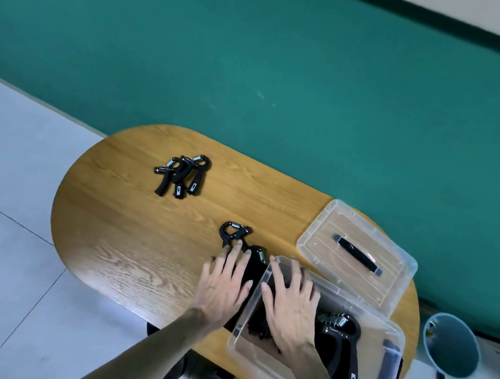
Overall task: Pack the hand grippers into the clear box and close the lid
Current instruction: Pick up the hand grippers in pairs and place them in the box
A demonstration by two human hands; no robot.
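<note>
The clear box (pixel 383 331) sits open on the right end of the oval wooden table (pixel 125 235). My right hand (pixel 289 305) reaches inside it, fingers spread flat over black hand grippers. One gripper inside the box (pixel 345 343) lies beside that hand. My left hand (pixel 223 282) rests just outside the box's left wall, fingers spread on black grippers on the table (pixel 235 234). A pile of about three more grippers (pixel 181 174) lies at the far left of the table. The clear lid (pixel 357 254) with a black handle lies upside down behind the box.
A green wall rises right behind the table. A round teal stool or bin (pixel 451 344) with a black cable stands on the floor to the right. Pale floor tiles lie to the left and in front.
</note>
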